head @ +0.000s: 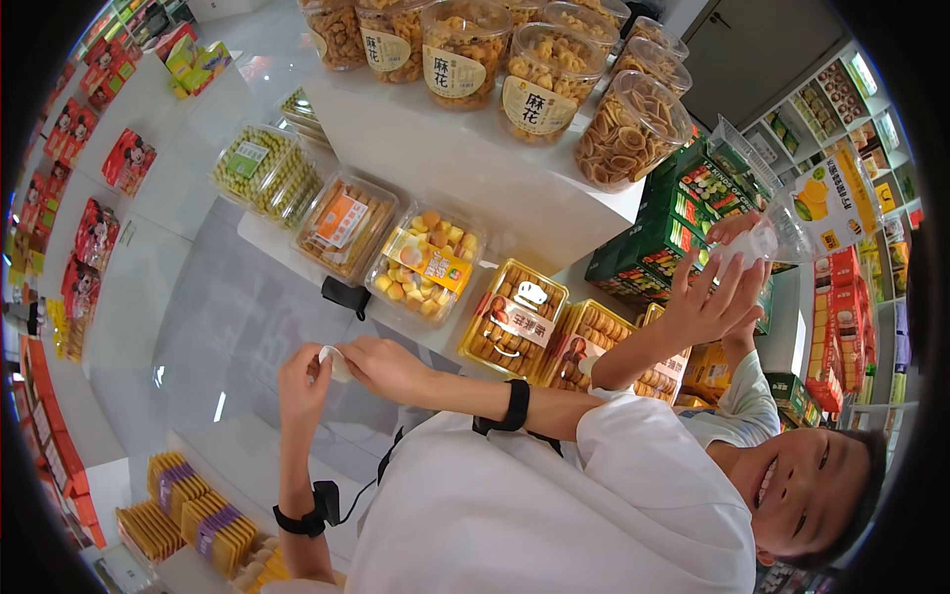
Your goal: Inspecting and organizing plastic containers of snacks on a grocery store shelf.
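My left hand (300,380) pinches one edge of a small, thin white piece (338,364) between thumb and fingers. On the piece's other side, my right hand (390,370) has its fingertips closed on it. What the piece is made of cannot be told. Both hands are in the air in front of my white shirt, and each wrist wears a black strap. Beyond them, a low white shelf carries a clear box of small round yellow cookies (423,267) and a box of brown biscuits (345,226). A black object (346,297) sits at the shelf's edge.
At right, another person's hands (712,289) hold a clear plastic bottle (824,208) with a lemon label, by its white-capped end. Tubs of fried snacks (538,82) line a higher white stand. Boxed biscuits (512,319) sit near my right forearm; wrapped packs (219,527) lie at lower left.
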Demonstrator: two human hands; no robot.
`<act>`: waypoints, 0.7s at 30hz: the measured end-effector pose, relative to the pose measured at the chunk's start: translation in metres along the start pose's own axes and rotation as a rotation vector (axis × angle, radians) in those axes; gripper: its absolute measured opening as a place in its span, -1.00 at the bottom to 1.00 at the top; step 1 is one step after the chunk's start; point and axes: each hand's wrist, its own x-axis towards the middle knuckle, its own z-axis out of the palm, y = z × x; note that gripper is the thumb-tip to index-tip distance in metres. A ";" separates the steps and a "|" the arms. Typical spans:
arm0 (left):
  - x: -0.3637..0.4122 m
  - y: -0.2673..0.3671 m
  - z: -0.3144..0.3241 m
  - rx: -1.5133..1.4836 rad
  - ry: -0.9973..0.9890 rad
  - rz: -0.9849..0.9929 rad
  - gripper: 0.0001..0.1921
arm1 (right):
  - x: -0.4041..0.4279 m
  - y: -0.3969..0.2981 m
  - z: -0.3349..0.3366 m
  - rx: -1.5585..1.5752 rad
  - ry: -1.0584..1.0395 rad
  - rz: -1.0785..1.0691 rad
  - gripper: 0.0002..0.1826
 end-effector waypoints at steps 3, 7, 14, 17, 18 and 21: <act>-0.002 -0.002 -0.001 -0.030 0.027 0.022 -0.94 | 0.002 -0.003 0.001 0.106 -0.007 0.043 -0.85; -0.001 0.008 -0.005 -0.009 -0.008 0.007 -0.92 | 0.005 -0.004 -0.009 0.163 -0.085 0.128 -0.85; 0.001 0.013 -0.002 -0.147 -0.070 -0.048 -0.89 | 0.007 -0.002 -0.020 0.131 -0.028 0.125 -0.90; 0.000 0.012 0.001 -0.191 -0.046 -0.084 -0.89 | 0.008 -0.001 -0.023 0.128 -0.029 0.128 -0.92; 0.001 0.012 0.001 -0.180 -0.040 -0.071 -0.90 | 0.008 -0.001 -0.024 0.110 -0.009 0.122 -0.93; 0.000 0.013 0.004 -0.081 -0.023 -0.042 -0.92 | 0.007 -0.001 -0.022 0.029 -0.010 0.082 -0.91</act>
